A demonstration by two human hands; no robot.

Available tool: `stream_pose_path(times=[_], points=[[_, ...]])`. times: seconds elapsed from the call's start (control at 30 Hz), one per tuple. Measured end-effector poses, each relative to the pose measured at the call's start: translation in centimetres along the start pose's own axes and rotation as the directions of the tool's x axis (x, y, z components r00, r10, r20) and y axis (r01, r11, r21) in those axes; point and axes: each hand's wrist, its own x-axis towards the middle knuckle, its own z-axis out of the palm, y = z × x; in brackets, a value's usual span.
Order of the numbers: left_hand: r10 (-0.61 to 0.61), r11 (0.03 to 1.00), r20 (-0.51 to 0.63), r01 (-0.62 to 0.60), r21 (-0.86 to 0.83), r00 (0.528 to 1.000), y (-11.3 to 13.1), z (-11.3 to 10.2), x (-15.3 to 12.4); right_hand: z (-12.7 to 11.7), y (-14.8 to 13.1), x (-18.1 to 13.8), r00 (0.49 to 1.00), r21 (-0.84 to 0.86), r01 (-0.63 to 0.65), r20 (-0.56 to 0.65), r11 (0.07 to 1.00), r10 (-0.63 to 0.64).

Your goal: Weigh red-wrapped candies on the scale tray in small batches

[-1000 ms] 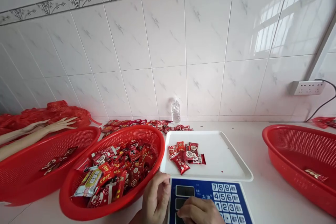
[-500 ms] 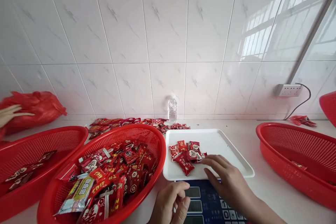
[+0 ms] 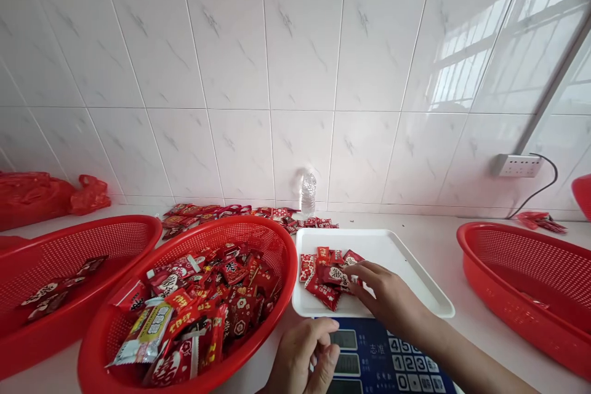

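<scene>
My right hand [image 3: 381,289] reaches over the white tray [image 3: 406,271] with its fingers and thumb closed on a dark red candy packet [image 3: 333,275]. That packet rests on a small pile of red candy packets [image 3: 322,290] at the tray's left side. My left hand [image 3: 305,354] is curled in front of the tray, thumb and forefinger slightly apart, and nothing shows in it. Beneath both hands is a blue digital scale [image 3: 376,351] with number keys and display windows. Left of the tray stands a red basket [image 3: 287,265] heaped with red-wrapped candies [image 3: 240,314].
Another red basket [image 3: 138,231] at the far left holds a few packets. A further red basket [image 3: 471,246] stands on the right. Along the wall lie rows of candy packets [image 3: 198,214], a clear bottle [image 3: 308,194] and red plastic bags [image 3: 34,197]. A socket [image 3: 519,166] with a cable is on the wall.
My right hand has moved left onto the packets and closed on one, shifting the pile slightly. Another person's hand has left the red bag at far left. The view has turned slightly left.
</scene>
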Motion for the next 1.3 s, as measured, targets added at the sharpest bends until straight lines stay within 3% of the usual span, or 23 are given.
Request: stream_pose_path(times=[0.1,0.2,0.3,0.4,0.97,1.07,1.3], points=[[0.027,1.000,0.010,-0.026,-0.017,1.000,-0.4,0.0,-0.1,-0.2,-0.6,0.9,0.999,0.004,0.047,0.014,0.999,-0.047],[0.058,0.998,0.034,-0.056,-0.041,0.998,-0.8,-0.1,-0.2,0.1,-1.0,2.2,0.981,0.004,0.110,0.162,0.994,-0.109],[0.015,0.999,0.057,-0.012,-0.051,0.998,-1.0,-0.2,-0.3,0.7,-1.4,3.6,0.935,0.015,0.131,0.331,0.991,-0.128],[0.003,0.999,0.059,0.000,-0.052,0.998,-1.1,-0.2,-0.4,1.3,-1.7,4.8,0.904,0.035,0.191,0.382,0.981,-0.189],[-0.029,0.999,0.086,0.031,-0.015,0.996,-0.3,-0.6,-0.1,3.8,-0.9,6.5,0.952,0.032,0.291,0.088,0.956,-0.292],[-0.049,0.999,0.095,0.050,-0.010,0.994,-0.1,-0.6,-0.2,3.4,0.0,6.7,0.972,0.076,0.232,0.005,0.970,-0.233],[0.011,1.000,0.113,-0.008,-0.028,0.994,-0.5,-0.6,-0.1,1.5,3.3,6.5,0.988,0.133,-0.043,-0.141,0.990,0.061]])
